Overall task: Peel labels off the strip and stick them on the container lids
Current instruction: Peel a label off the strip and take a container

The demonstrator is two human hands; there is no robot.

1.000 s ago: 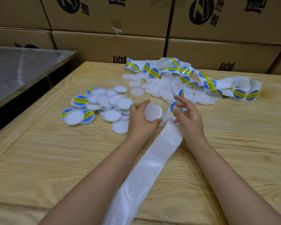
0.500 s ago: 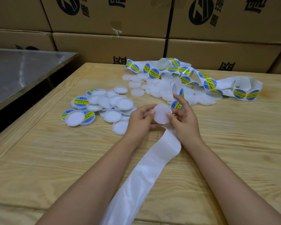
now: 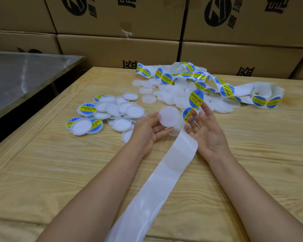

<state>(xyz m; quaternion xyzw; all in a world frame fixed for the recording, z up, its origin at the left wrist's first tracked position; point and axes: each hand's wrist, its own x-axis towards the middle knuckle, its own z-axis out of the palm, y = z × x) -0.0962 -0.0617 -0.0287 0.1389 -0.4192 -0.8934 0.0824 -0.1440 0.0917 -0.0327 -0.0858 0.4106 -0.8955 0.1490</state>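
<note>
The right grip (image 3: 208, 135) has uncurled from the lid (image 3: 169, 117), fingers now spread straight; just above its fingertips, an edge-on label (image 3: 196, 101) has turned broadside.

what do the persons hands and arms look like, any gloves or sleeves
No gloves on the left hand or the right hand. No rings, watch or bracelet show, and no sleeves are in view on either arm. The nails look short.

One head-worn view, wide-angle, looking forward and down, close over left hand (image 3: 147, 131) and right hand (image 3: 210, 137); cartons (image 3: 119, 49) beyond them.
</note>
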